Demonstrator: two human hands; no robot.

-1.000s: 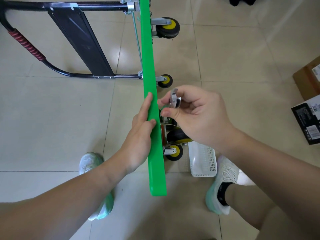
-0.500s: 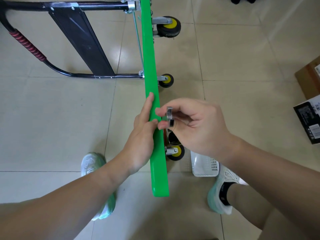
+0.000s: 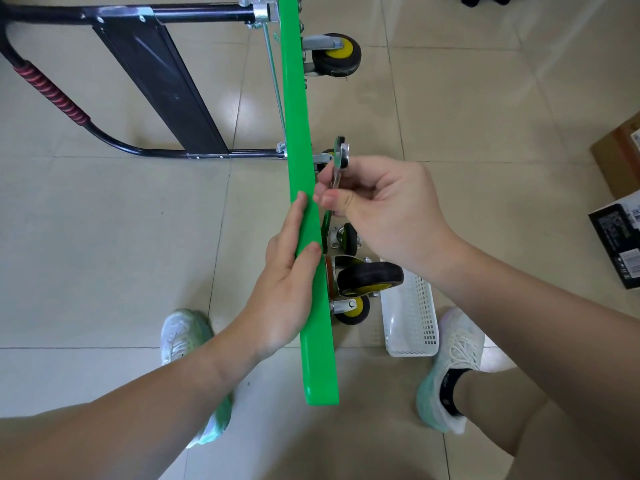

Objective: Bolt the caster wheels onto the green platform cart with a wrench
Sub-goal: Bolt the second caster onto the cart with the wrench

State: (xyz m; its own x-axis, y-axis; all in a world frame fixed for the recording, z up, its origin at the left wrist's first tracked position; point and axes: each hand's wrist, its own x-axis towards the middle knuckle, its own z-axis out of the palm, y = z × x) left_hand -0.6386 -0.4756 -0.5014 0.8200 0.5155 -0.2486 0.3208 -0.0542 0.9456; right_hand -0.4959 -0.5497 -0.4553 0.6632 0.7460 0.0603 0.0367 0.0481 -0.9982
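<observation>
View from my head, looking down at a pale tiled floor (image 3: 104,237). At far left the cart's black handle (image 3: 52,95), with its red ribbed grip, lies flat on the tiles.

Right of it, my left hand (image 3: 287,282) lies flat against the left face of the green platform cart (image 3: 294,98). Its fingers are straight and pressed to the panel, and the thumb rests on the top edge, gripping nothing.

The platform stands on its side, so I see only its thin green edge, running away from me down the middle of the view.

Just past that edge, on the underside, is the wrench (image 3: 341,161). Its long axis runs roughly along the platform, with the ring head pointing away from me. My right hand (image 3: 388,216) pinches its shaft between thumb and curled fingers, close against the panel.

The caster wheel (image 3: 370,277) being fitted juts from the underside just below this hand, nearer to me. Its bolts are hidden behind the hand and the edge. I judge the wrench must come down and in towards that mounting plate, and the right hand is the nearer one.

A far caster (image 3: 334,57) sits at the top. A white basket (image 3: 410,313) stands on the floor beside my right shoe (image 3: 453,362), and a cardboard box (image 3: 620,157) sits at far right. There is free space around the wrench.
</observation>
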